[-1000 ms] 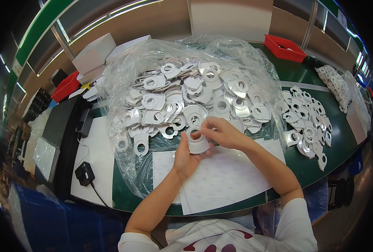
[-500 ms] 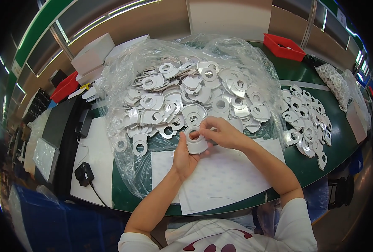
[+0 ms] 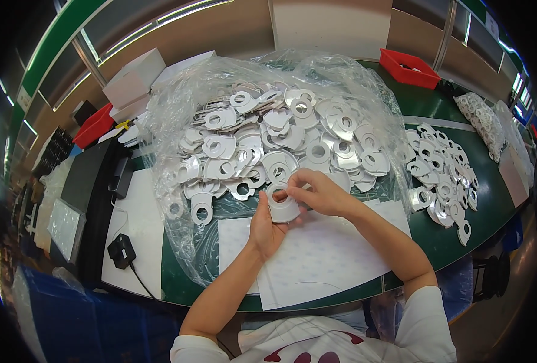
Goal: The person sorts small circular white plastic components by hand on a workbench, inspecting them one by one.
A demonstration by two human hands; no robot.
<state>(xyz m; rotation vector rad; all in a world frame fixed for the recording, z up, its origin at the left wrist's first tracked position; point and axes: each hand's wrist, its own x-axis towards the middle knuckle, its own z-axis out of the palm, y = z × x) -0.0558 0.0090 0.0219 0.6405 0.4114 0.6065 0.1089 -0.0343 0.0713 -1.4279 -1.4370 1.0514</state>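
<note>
A white, ring-topped plastic part (image 3: pixel 285 210) with a round hole is held up over the near edge of a large pile. My left hand (image 3: pixel 267 228) grips it from the left and below, thumb along its side. At the upper right rim of the hole, my right hand (image 3: pixel 318 191) has its thumb and fingertips pinched together; whether anything small is between them is hidden. The pile of similar white and silvery parts (image 3: pixel 317 151) lies on clear plastic sheeting (image 3: pixel 174 130) just beyond my hands. White sheets (image 3: pixel 323 266) lie beneath my forearms.
A smaller group of like parts (image 3: pixel 441 175) lies on the green table (image 3: pixel 492 199) to the right. Red bins (image 3: pixel 409 68) stand at the back right and left. Left are a black device (image 3: pixel 90 187), a black adapter with a cable (image 3: pixel 121 250) and white boxes (image 3: pixel 135 78).
The held part has tilted very slightly. Both hands stay in nearly the same place, with the right fingertips still at the hole's rim.
</note>
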